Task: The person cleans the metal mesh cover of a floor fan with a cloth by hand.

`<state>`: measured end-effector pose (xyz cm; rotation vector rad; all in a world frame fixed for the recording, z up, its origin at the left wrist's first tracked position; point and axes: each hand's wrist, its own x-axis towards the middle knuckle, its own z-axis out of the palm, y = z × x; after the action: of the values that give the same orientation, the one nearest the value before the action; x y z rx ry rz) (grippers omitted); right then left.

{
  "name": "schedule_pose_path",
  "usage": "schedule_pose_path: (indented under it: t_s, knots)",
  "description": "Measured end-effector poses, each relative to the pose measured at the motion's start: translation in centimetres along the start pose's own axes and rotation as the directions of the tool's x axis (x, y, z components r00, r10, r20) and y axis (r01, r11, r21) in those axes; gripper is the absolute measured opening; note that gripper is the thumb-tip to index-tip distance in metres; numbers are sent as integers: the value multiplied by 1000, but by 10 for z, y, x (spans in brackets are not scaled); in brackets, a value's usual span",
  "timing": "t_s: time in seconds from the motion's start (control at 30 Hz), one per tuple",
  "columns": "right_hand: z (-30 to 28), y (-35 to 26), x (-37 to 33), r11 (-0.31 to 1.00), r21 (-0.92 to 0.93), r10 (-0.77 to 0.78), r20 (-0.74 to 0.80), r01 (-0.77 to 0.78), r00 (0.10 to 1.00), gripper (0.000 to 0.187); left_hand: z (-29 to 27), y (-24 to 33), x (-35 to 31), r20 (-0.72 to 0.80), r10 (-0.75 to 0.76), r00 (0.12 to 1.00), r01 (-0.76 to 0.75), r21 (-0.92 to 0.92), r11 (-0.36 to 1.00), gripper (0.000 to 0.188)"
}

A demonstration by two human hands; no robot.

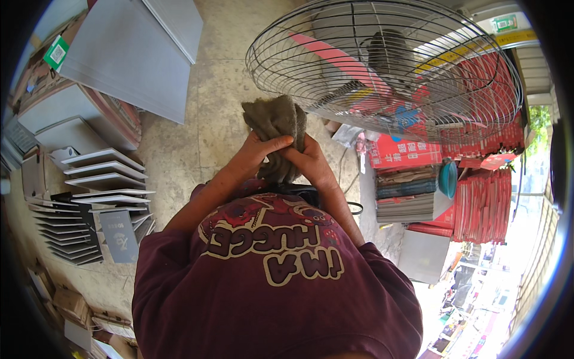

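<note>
A crumpled grey-brown cloth [272,119] is bunched up in front of my body, at the upper middle of the head view. My left hand [260,148] grips it from the left, thumb laid across its front. From the right, my right hand [308,158] pinches the same cloth, its fingertips close to the left thumb. Part of the cloth sticks up above both hands, and a lower fold hangs between my wrists. The fingers behind the cloth are hidden.
A large wire-caged fan [382,72] with red blades stands ahead right. Red boxes [406,152] and stacked packages [484,203] lie right. Grey panels [131,54] lean ahead left, above a rack of tile samples [107,179]. Concrete floor [218,78] runs between them.
</note>
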<state>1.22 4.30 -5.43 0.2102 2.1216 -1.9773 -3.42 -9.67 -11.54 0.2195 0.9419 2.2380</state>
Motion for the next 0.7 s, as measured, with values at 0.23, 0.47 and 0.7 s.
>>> schedule_pose_path:
  t_s: [0.23,0.47,0.7]
  knots:
    - [0,-3,-7,979,165,121,15,-121,993,32,5,-1,8,17,25,1000,-22,-152,988,47]
    - [-15,-18,-25,929,134,-311,-220,344,925,39,75,63,15,240,211,947,-291,372,882,42]
    - [-32,-59,-5,881,94,-379,-446,463,811,32,112,86,58,266,187,946,-285,398,872,36]
